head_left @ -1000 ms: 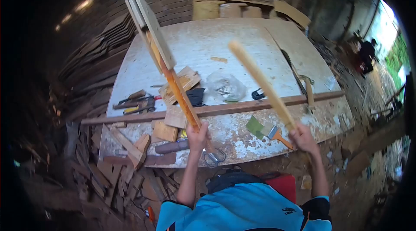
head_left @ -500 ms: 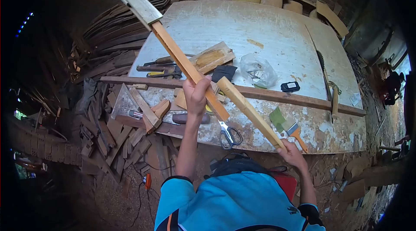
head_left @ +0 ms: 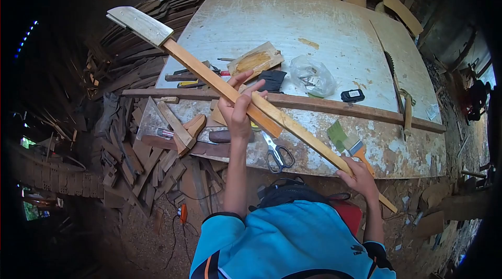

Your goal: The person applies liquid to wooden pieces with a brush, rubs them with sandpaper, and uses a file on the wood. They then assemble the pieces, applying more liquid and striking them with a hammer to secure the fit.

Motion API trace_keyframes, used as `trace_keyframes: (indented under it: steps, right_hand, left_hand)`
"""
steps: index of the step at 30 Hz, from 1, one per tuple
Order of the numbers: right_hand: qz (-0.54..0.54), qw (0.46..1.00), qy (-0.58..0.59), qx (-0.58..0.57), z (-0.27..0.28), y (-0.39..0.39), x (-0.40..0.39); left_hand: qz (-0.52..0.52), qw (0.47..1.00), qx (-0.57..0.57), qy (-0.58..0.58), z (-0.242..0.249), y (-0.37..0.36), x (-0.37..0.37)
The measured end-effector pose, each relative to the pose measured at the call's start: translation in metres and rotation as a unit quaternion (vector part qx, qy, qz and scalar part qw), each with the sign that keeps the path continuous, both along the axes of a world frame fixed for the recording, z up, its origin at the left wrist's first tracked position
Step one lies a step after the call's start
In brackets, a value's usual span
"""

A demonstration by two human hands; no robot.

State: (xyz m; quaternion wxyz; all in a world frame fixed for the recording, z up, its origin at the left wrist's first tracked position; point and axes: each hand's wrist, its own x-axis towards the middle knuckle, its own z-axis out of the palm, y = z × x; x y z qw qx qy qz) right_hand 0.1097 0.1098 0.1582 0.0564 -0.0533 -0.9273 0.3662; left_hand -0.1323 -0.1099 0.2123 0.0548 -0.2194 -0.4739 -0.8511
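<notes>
My left hand point(head_left: 238, 113) supports a reddish-brown wooden bar point(head_left: 201, 71), its thumb against the bar and its fingers raised past it. A pale, shaped wooden piece point(head_left: 141, 24) is fixed to the bar's far upper-left end. My right hand point(head_left: 360, 177) is closed around a lighter yellowish wooden strip point(head_left: 306, 135), whose tail sticks out below the hand. The strip's upper end reaches my left hand's fingers and lies alongside the bar's lower end. Scissors point(head_left: 278, 157) lie beneath, at the bench edge.
On the workbench point(head_left: 235, 12) are a plastic bag point(head_left: 314, 77), a black box-like object point(head_left: 352, 95), a paintbrush point(head_left: 361, 153), a wooden bracket point(head_left: 180, 130) and a saw point(head_left: 392, 70). A long wooden beam point(head_left: 324, 109) crosses it. Scrap wood point(head_left: 151, 169) is heaped at left.
Both pieces have come together, the strip's upper end now meeting my left hand. The bar has tilted flatter, its far end lower and further left. My left fingers have spread upward; the right grip sits further up the strip.
</notes>
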Motion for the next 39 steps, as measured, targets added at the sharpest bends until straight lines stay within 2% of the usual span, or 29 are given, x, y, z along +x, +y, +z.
trace_keyframes:
  steps: [3,8,11,14,18,21,22,25,28,31,32,35,36,39]
  right_hand:
    - [0.002,1.0,-0.029,-0.013,0.012,-0.007,-0.005]
    - [0.004,0.999,-0.044,-0.006,0.014,-0.008,-0.004]
    - [-0.003,0.998,-0.065,0.005,0.012,-0.008,-0.003]
    - [-0.022,0.995,-0.097,-0.019,0.009,0.002,-0.004]
    - [-0.041,0.989,-0.14,0.003,-0.018,0.028,0.007]
    - [-0.037,0.992,-0.121,-0.004,-0.033,0.035,0.013]
    - [-0.04,0.989,-0.143,-0.008,-0.033,0.034,0.012]
    - [-0.043,0.98,-0.194,-0.024,-0.033,0.029,0.011]
    - [-0.034,0.977,-0.207,-0.041,-0.037,0.022,0.005]
    - [-0.034,0.975,-0.215,-0.038,-0.04,0.021,0.002]
    - [-0.035,0.977,-0.209,-0.035,-0.042,0.022,0.002]
    - [-0.044,0.978,-0.199,-0.038,-0.049,0.024,0.002]
    - [-0.047,0.978,-0.198,-0.041,-0.05,0.024,0.003]
    - [-0.049,0.986,-0.159,-0.016,-0.05,0.021,0.003]
  left_hand:
    - [-0.034,0.999,0.027,-0.01,0.0,0.001,0.001]
    - [-0.046,0.999,-0.003,0.016,-0.014,-0.004,-0.006]
    - [-0.029,0.999,0.017,-0.018,-0.022,0.003,-0.009]
    - [0.069,0.995,-0.068,-0.033,-0.046,0.01,-0.026]
    - [0.079,0.969,-0.151,-0.181,-0.059,0.007,-0.023]
    - [0.254,0.917,-0.285,-0.117,-0.108,0.013,-0.036]
    - [0.285,0.907,-0.298,-0.086,-0.12,0.011,-0.037]
    - [0.233,0.914,-0.313,-0.114,-0.165,0.005,-0.043]
    - [0.185,0.936,-0.231,-0.191,-0.151,0.02,-0.019]
    - [0.201,0.927,-0.235,-0.214,-0.168,0.027,-0.016]
    - [0.216,0.921,-0.255,-0.201,-0.155,0.028,-0.01]
    - [0.308,0.879,-0.352,-0.095,-0.181,0.026,-0.025]
    - [0.28,0.885,-0.339,-0.153,-0.187,0.026,-0.03]
    - [0.309,0.874,-0.348,-0.138,-0.181,0.029,-0.022]
